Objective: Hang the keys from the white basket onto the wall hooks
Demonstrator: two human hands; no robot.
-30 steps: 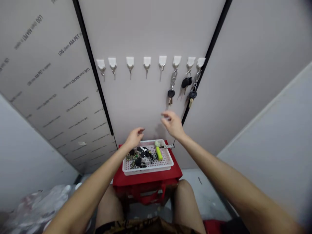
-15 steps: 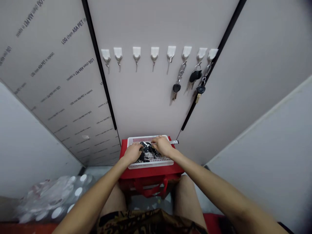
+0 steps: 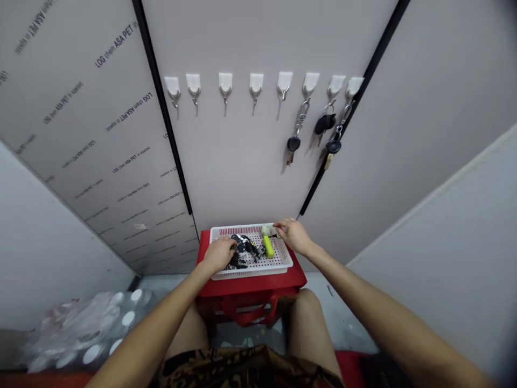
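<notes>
A white perforated plastic basket rests on a red bag. Inside, on the left, is a heap of dark keys and key fobs. My left hand is curled over the left end of this heap, its fingertips among the keys and partly hidden. To the right in the basket lie a yellow-green fob and a small pale round thing. My right hand is over the basket's far right corner, thumb and fingers pinched together; what they hold is too small to name.
A row of white adhesive hooks is on the grey panel ahead; the three rightmost carry key bunches. Under the basket is the red bag with a handle. Plastic-wrapped bottles stand at lower left.
My right hand has moved right from the middle of the basket to its far right corner, uncovering the yellow-green fob and the pale thing. My left hand has stayed at the keys.
</notes>
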